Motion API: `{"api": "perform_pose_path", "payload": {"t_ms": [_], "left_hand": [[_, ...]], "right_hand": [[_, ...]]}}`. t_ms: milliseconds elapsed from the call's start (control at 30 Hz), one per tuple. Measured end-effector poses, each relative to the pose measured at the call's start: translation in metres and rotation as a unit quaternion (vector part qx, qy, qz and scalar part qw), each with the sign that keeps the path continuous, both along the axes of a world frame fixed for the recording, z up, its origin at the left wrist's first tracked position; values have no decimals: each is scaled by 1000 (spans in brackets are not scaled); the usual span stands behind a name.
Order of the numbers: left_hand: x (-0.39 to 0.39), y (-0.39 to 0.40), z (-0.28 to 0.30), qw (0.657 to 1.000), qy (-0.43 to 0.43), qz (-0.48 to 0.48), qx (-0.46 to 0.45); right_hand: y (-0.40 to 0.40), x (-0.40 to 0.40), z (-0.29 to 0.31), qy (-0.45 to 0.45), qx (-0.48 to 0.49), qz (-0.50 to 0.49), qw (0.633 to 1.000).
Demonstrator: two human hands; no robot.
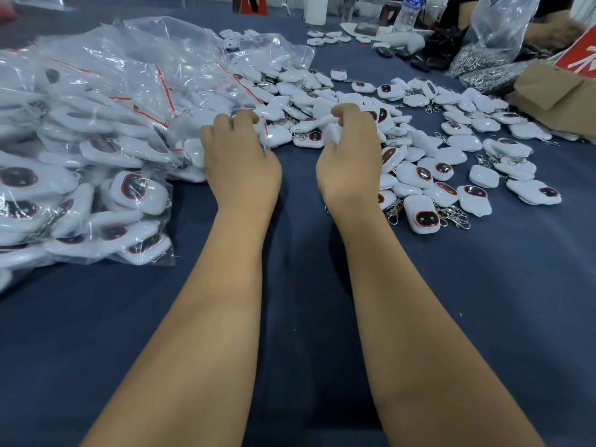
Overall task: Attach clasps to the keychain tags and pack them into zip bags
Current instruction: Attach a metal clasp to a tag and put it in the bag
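Note:
Both of my hands are stretched out over the blue cloth at the near edge of a heap of white keychain tags (pixel 416 175) with dark, red-rimmed faces and metal clasps. My left hand (pixel 240 159) has its fingers curled and pinches the edge of a clear zip bag (pixel 274 135) with a red strip; a white tag lies inside it. My right hand (pixel 350 156) is curled round a white tag (pixel 332 132) at the heap's edge. The fingertips of both hands are hidden behind the knuckles.
A big pile of filled zip bags (pixel 96 140) covers the left side. Loose tags spread to the right. At the back right stand a clear bag of metal clasps (pixel 483 59), a cardboard box (pixel 554 91) and a water bottle (pixel 409 11). Blue cloth (pixel 300 317) lies in front.

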State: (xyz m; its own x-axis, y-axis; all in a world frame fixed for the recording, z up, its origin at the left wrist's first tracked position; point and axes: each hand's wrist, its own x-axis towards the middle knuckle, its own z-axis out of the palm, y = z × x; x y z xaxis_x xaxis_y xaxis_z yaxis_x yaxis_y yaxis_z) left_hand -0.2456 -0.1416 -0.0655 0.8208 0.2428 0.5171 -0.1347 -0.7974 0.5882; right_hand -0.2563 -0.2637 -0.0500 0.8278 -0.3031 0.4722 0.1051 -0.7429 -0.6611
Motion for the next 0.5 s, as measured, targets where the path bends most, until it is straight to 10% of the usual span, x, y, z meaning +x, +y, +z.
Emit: {"api": "perform_pose_path", "payload": {"t_ms": [200,500], "left_hand": [[-21,-26,15,962,-208,-139,-110],[-16,-43,12,859,62,-192,-471]], "right_hand": [[10,5,-4,-10,156,25,987],[9,-1,3,-35,406,15,913]]}}
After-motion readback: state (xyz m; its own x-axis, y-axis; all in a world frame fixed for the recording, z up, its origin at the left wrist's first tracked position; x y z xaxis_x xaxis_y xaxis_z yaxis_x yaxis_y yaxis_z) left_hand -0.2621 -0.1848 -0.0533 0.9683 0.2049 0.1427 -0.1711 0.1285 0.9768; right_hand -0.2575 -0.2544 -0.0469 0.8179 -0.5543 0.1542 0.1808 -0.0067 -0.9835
